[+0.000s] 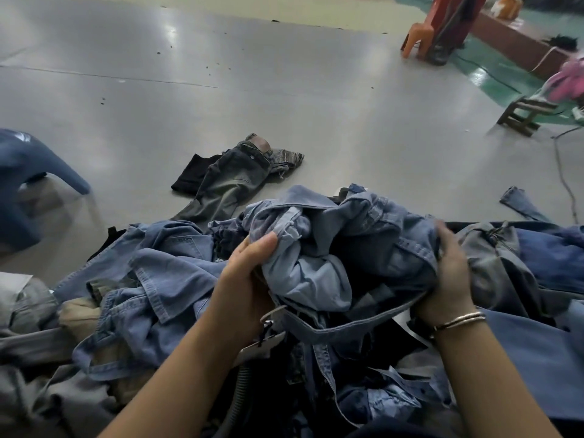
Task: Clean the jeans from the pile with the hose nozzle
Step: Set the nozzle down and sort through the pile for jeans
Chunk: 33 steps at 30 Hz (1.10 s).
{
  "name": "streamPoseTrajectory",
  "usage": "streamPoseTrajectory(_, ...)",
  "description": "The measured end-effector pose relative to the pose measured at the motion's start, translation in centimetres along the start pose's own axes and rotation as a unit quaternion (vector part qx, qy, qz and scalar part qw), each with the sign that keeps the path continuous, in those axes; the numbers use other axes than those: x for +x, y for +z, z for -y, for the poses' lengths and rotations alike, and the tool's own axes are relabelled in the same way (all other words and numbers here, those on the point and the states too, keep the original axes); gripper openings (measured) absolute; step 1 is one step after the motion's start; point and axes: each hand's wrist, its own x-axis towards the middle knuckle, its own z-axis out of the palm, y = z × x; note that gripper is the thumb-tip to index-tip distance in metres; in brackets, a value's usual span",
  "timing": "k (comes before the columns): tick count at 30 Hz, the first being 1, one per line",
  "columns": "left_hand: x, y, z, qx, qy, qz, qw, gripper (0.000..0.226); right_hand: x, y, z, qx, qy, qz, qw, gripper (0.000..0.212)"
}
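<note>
A bunched pair of light blue jeans (335, 248) is held up over the pile of jeans (151, 298) that fills the lower half of the head view. My left hand (249, 279) grips the bundle's left side, thumb on top. My right hand (448, 273) grips its right side at the waistband; bangles sit on that wrist. A grey ribbed hose (240, 393) runs down between my forearms, partly buried under cloth. The nozzle is hidden.
A grey pair of jeans (234, 178) lies apart on the shiny grey floor (284, 90) beyond the pile. A blue plastic stool (34, 172) stands at the left, a small wooden stool (524, 115) and orange stools (420, 36) at the far right.
</note>
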Motion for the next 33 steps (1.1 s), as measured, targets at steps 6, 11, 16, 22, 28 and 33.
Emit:
streamPoseTrajectory(6, 0.6, 0.2, 0.5, 0.114, -0.003, -0.026, 0.993, 0.016, -2.8, 1.5, -1.0, -0.371, -0.335, 0.022, 0.866, 0.054)
streamPoseTrajectory(11, 0.7, 0.8, 2.3, 0.158, -0.121, -0.010, 0.980, 0.028, -4.4, 3.2, -2.5, -0.518, -0.270, 0.250, 0.772, 0.055)
streamPoseTrajectory(16, 0.6, 0.6, 1.9, 0.046, -0.256, 0.034, 0.965, 0.038, -4.2, 2.9, -2.1, -0.481, -0.185, 0.271, 0.813, 0.022)
streamPoseTrajectory(22, 0.7, 0.5, 2.5, 0.072, -0.263, 0.022, 0.962, 0.030, -4.2, 2.5, -2.4, -0.484, -0.173, 0.238, 0.824, 0.037)
streamPoseTrajectory(28, 0.9, 0.3, 2.5, 0.015, -0.284, 0.036, 0.958, 0.040, -3.4, 2.4, -2.4, -0.448, -0.159, 0.183, 0.861, 0.038)
streamPoseTrajectory(33, 1.2, 0.3, 2.3, 0.019, -0.254, 0.005, 0.967, 0.031, -4.1, 1.9, -1.8, -0.404, -0.231, 0.252, 0.848, 0.037)
